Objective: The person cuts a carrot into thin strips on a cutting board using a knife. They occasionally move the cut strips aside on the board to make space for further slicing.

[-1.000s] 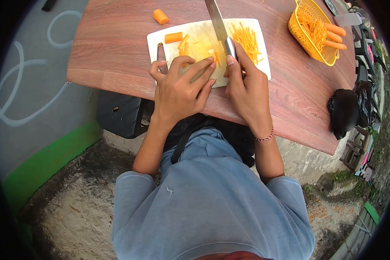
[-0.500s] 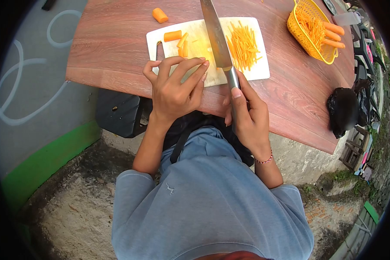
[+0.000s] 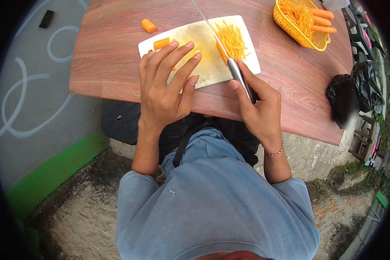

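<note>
My right hand (image 3: 262, 106) is closed round the metal handle of a kitchen knife (image 3: 239, 74). Its blade stands nearly edge-on over the white cutting board (image 3: 203, 78), along the left side of a pile of carrot strips (image 3: 232, 40). My left hand (image 3: 165, 84) hovers over the board's left part with fingers stretched and spread, apparently holding nothing. Beyond its fingertips lies a carrot piece (image 3: 161, 43); smaller bits near it are mostly hidden by the fingers. Another carrot chunk (image 3: 148, 25) rests on the table behind the board.
A yellow basket (image 3: 305, 41) with shredded carrot and several whole carrots (image 3: 323, 21) sits at the back right of the wooden table (image 3: 104, 56). Black plastic bags (image 3: 342, 97) hang by the right edge. A dark stool (image 3: 121, 121) stands under the table's left side.
My left hand has opened out, its fingers spreading. The knife has turned nearly edge-on and sits against the strips, my right hand shifting with it. The whole view has shifted slightly.
</note>
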The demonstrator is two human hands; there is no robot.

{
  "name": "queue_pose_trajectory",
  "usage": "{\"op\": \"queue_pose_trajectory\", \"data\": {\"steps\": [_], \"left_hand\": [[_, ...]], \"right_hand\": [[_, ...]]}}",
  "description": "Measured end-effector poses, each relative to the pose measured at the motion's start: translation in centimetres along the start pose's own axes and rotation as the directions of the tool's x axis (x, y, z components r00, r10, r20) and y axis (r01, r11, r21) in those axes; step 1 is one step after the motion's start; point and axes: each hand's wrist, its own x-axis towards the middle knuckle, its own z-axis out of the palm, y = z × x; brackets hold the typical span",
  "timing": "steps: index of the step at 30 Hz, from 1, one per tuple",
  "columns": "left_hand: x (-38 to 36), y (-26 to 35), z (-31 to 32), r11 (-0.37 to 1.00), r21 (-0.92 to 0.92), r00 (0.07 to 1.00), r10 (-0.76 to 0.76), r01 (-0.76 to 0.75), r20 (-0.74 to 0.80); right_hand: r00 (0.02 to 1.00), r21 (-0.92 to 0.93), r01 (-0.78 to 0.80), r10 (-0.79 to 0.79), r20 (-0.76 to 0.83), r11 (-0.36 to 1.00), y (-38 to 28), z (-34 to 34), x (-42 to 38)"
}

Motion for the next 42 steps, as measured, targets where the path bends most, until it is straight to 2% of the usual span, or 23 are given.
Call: {"op": "queue_pose_trajectory", "data": {"steps": [2,7,10,14,18,22,28,30,33,37,38,40,42], "left_hand": [[1.5,0.2,-0.7,1.0,0.023,1.0,0.02,-0.021,0.018],[3.8,-0.1,-0.6,0.968,0.166,0.958,0.142,-0.186,0.25],[4.3,-0.4,0.2,0.957,0.136,0.924,0.199,-0.254,0.328],[5.1,-0.7,1.4,0.936,0.149,0.912,0.261,-0.32,0.316],[5.8,-0.2,2.3,0.915,0.222,0.902,0.246,-0.337,0.355],[6.2,-0.6,3.5,0.893,0.235,0.868,0.263,-0.384,0.421],[6.4,-1.0,1.8,0.949,0.156,0.942,0.232,-0.274,0.243],[6.2,-0.5,1.1,0.957,0.128,0.944,0.226,-0.261,0.239],[5.5,0.6,0.9,0.954,0.068,0.868,0.234,-0.291,0.437],[5.2,-0.1,1.7,0.946,0.134,0.873,0.21,-0.296,0.44],[5.4,-0.2,1.5,0.947,0.132,0.875,0.21,-0.293,0.436],[5.7,-0.1,1.0,0.959,0.061,0.936,0.254,-0.276,0.242],[5.6,0.3,0.6,0.966,0.05,0.946,0.235,-0.252,0.224]], "right_hand": [[1.0,-0.041,0.031,-0.031,0.0,0.999,-0.4,-0.6,-0.2],[0.997,-0.14,0.075,-0.074,0.015,0.987,-0.9,-1.9,-0.6],[0.996,-0.174,0.092,-0.089,0.024,0.98,-0.6,-2.5,-0.7],[0.989,-0.231,0.145,-0.142,0.03,0.962,0.0,-2.6,-0.2],[0.981,-0.256,0.192,-0.183,0.059,0.948,-0.1,-2.2,0.2],[0.984,-0.276,0.166,-0.141,0.11,0.947,-0.5,-1.9,0.2],[0.988,-0.306,0.146,-0.121,0.099,0.941,-0.2,-2.1,-0.1],[0.985,-0.281,0.159,-0.132,0.111,0.946,-0.2,-2.1,-0.2],[0.98,-0.275,0.192,-0.168,0.109,0.942,-0.1,-1.9,-0.5],[0.96,-0.194,0.279,-0.276,0.041,0.94,0.6,-1.6,-0.9],[0.969,-0.143,0.247,-0.243,0.049,0.958,0.5,-1.9,-1.2],[0.976,-0.103,0.212,-0.207,0.061,0.972,0.5,-2.8,-1.6],[1.0,0.004,0.031,-0.031,0.0,1.0,0.6,-4.2,-2.0]]}}
